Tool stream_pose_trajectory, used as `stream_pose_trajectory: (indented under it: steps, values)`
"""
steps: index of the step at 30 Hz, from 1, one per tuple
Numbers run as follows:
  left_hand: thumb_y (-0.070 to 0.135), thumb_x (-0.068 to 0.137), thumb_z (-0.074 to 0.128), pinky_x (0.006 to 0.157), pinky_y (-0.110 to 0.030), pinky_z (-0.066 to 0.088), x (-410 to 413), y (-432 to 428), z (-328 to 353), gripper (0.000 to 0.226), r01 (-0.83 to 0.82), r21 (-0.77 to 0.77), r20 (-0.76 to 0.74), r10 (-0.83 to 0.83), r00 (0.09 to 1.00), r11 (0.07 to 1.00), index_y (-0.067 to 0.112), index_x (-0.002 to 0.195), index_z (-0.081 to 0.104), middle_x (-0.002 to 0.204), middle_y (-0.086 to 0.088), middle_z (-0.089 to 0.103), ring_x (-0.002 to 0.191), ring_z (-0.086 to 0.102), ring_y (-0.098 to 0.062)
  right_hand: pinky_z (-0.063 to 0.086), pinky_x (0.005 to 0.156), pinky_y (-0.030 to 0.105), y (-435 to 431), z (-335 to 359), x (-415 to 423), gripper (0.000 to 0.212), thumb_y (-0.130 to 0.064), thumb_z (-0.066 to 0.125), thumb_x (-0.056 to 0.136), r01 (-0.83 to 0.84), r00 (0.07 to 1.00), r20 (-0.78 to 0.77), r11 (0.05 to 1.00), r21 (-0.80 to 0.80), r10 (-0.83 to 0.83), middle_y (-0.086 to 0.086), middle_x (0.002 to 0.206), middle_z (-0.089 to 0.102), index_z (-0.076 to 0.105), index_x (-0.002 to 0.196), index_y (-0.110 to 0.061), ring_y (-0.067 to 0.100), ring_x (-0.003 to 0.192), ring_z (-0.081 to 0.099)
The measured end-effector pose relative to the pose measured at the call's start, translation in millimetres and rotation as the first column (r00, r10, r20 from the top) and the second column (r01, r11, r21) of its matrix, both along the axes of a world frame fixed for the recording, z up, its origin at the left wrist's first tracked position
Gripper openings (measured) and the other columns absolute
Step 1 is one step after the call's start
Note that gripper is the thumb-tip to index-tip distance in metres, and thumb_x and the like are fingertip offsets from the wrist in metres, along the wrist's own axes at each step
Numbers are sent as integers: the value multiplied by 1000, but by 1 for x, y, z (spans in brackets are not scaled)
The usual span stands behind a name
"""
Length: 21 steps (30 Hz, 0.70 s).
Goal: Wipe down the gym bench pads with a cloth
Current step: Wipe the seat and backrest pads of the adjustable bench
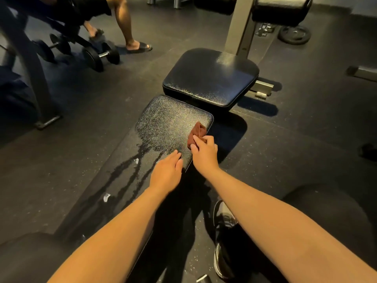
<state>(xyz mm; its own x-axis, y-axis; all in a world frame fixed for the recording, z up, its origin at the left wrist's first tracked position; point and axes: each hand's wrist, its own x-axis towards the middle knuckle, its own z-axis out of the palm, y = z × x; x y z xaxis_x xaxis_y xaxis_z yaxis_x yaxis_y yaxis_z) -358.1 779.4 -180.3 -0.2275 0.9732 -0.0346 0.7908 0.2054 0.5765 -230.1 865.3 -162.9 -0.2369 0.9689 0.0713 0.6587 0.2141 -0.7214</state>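
A long black back pad [163, 123] slopes away from me, speckled with wet spray and drip trails running down its middle. Beyond it lies the black seat pad [210, 76], also glistening. A small brown cloth [196, 132] sits bunched at the back pad's right edge near its far end. My right hand [205, 153] pinches the cloth there with curled fingers. My left hand [166, 173] rests flat on the pad just to the left, fingers straight and holding nothing.
Another person's legs in black slides [138, 45] stand at the far left beside dumbbells [101, 56] on the rubber floor. A grey bench upright [241, 25] with roller pads rises behind the seat; a weight plate [294, 34] lies at its right. My shoe [224, 219] is below the bench.
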Motion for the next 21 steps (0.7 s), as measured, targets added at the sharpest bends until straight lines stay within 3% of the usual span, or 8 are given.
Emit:
stream_pose_trajectory:
  steps: [3, 7, 9, 11, 14, 17, 21]
  values:
    - [27, 108, 40, 120, -38, 26, 2, 3, 3, 43, 5, 17, -31, -5, 999, 1000, 10, 145, 52, 155, -6, 44, 143, 40, -20, 35, 102, 28, -16, -10, -3, 37, -23, 47, 104, -28, 999, -26, 999, -19, 27, -3, 134, 38, 55, 140, -23, 16, 113, 34]
    - [30, 104, 34, 113, -38, 34, -6, 5, 5, 42, -10, 14, 15, 10, 1000, 1000, 13, 116, 71, 145, -8, 56, 136, 49, -24, 40, 95, 26, -49, -24, 1, 33, -25, 51, 102, -135, 991, -11, 990, 47, 135, -7, 121, 45, 63, 132, -24, 14, 106, 42]
    - [38, 101, 30, 115, -40, 33, -12, 0, 2, 51, 12, 25, 7, -12, 1000, 1000, 15, 125, 68, 144, -4, 58, 137, 49, -21, 42, 98, 31, -36, -19, 0, 33, -23, 53, 100, -125, 992, 12, 991, 55, 124, -3, 122, 47, 64, 131, -22, 17, 108, 45]
    - [33, 104, 36, 116, -41, 32, -14, -3, 0, 46, 32, 47, -5, -32, 999, 998, 13, 134, 63, 143, -2, 57, 136, 49, -21, 38, 100, 28, -20, -9, -5, 35, -22, 51, 101, -39, 999, 5, 998, 40, 38, 0, 129, 44, 61, 134, -21, 17, 113, 41]
    - [27, 105, 40, 108, -43, 40, -15, 1, 5, 39, 33, 87, -5, -33, 999, 996, 9, 128, 64, 132, -6, 64, 123, 58, -27, 31, 96, 23, -16, -4, -18, 37, -25, 49, 103, 54, 997, 58, 998, 20, -55, -2, 137, 39, 56, 140, -24, 17, 118, 34]
    - [23, 105, 42, 107, -40, 39, -18, 3, 6, 37, 58, 139, -27, -55, 998, 989, 6, 130, 64, 134, -9, 64, 125, 57, -27, 39, 96, 27, -34, -13, -21, 35, -24, 51, 102, 62, 998, 30, 997, 38, -63, -4, 132, 43, 61, 135, -25, 17, 117, 36]
    - [17, 104, 44, 100, -39, 40, -24, 1, 6, 32, 124, 240, -39, -118, 992, 963, 8, 122, 69, 123, -7, 69, 113, 61, -26, 40, 98, 28, -62, -25, -24, 32, -23, 52, 100, 83, 996, 9, 994, 70, -84, -6, 126, 48, 65, 130, -25, 16, 115, 38]
